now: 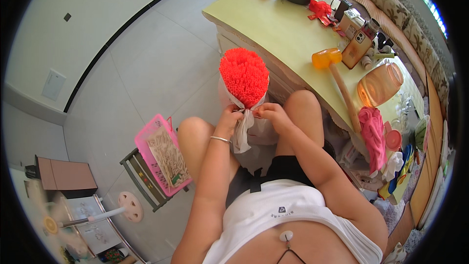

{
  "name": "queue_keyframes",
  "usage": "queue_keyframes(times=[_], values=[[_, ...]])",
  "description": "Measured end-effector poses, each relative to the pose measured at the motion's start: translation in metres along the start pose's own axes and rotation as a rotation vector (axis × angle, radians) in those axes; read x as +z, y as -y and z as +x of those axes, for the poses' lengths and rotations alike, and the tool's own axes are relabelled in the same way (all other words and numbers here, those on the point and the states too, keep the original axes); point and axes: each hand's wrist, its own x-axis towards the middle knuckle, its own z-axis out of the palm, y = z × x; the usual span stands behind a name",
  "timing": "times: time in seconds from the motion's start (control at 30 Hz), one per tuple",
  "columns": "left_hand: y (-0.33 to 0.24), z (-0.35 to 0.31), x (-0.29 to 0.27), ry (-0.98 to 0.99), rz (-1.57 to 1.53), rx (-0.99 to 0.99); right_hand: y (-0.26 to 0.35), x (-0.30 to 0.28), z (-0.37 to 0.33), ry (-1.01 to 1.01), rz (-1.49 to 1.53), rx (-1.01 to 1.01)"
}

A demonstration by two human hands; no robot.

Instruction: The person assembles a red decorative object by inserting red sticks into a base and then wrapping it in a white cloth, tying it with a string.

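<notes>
A thick bundle of red straw-like tubes (244,76) stands upright between my knees, their open ends facing up. A white plastic bag (243,137) wraps round the bundle, its gathered ends twisted together on the side toward me. My left hand (229,120) pinches the gathered plastic from the left. From the right, my right hand (274,117) is closed on another part of the same bag, close to the twist. The lower part of the bundle is hidden by the bag and my hands.
Left of my knee, a pink basket (140,143) of thin pale sticks rests on a folding stool (142,186). On the green table (273,24) at right lie a mallet (344,88), a phone (356,49), an orange-tinted jar (380,85) and a pink cloth (372,134). A fan (50,225) stands lower left.
</notes>
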Motion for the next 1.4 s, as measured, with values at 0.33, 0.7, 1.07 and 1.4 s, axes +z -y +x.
queue_keyframes(times=[0.33, 0.7, 1.07, 1.4], values=[[0.001, 0.008, 0.002, -0.037, 0.056, -0.013, 0.075, -0.051, -0.037, -0.193, -0.62, -0.209], [-0.012, -0.02, 0.013, 0.079, 0.836, 0.173, 0.032, 0.04, 0.011, -0.045, -0.139, 0.523], [-0.028, -0.011, -0.003, -0.089, 0.489, -0.341, -0.064, 0.021, 0.016, -0.339, -0.57, 0.039], [0.017, 0.023, 0.014, 0.061, 0.078, -0.462, -0.053, 0.042, 0.002, -0.072, -1.05, -0.047]])
